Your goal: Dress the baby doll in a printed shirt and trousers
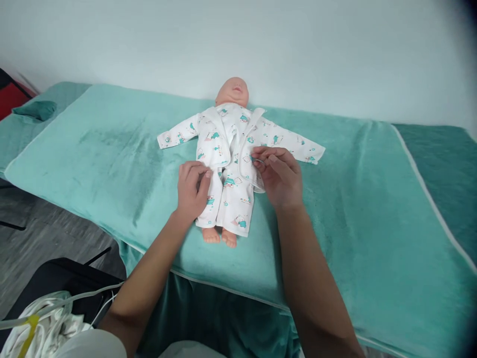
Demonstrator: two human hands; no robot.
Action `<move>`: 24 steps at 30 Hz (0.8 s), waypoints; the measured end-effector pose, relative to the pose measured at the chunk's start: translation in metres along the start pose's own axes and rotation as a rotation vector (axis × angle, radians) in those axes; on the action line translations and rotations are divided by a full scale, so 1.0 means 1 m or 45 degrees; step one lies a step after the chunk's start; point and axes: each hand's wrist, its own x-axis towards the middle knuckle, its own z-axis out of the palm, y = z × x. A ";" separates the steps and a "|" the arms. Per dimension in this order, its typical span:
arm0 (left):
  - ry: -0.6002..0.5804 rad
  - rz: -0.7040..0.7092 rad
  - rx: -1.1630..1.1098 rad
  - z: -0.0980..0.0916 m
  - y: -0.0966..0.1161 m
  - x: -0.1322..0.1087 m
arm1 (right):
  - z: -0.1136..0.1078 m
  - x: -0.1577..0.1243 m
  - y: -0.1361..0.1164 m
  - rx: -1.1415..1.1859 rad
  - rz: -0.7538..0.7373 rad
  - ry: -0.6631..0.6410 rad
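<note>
A baby doll (231, 92) lies on its back, with its head toward the wall and bare feet toward me. It wears a white printed jacket (217, 145), whose front panels lie apart, and matching trousers (233, 209). Both jacket sleeves stretch out sideways. My left hand (194, 189) has curled fingers, with thumb and forefinger closed at the lower hem of the jacket's left-hand panel. Over the other panel, my right hand (281, 174) pinches a thin, pale strip that looks like a jacket tie; its far end is hidden.
A green plush cover (357, 219) with pale piping spreads over the bed, which stands against a white wall (335, 54). At lower left, white cloth (55, 323) and a pale cable lie by a black chair (63, 273). A red and black object (13, 97) is at far left.
</note>
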 end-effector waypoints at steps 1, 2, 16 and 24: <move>0.007 0.015 -0.010 0.001 -0.001 0.001 | 0.000 0.000 0.000 -0.009 -0.008 -0.010; 0.018 0.023 -0.017 0.001 -0.002 0.002 | -0.001 0.000 0.001 -0.008 -0.016 -0.018; 0.038 -0.172 -0.189 0.015 -0.024 0.062 | 0.008 0.048 0.017 -0.454 -0.105 0.353; -0.336 -0.168 -0.484 0.048 -0.010 0.136 | 0.037 0.145 -0.005 -1.045 0.195 0.226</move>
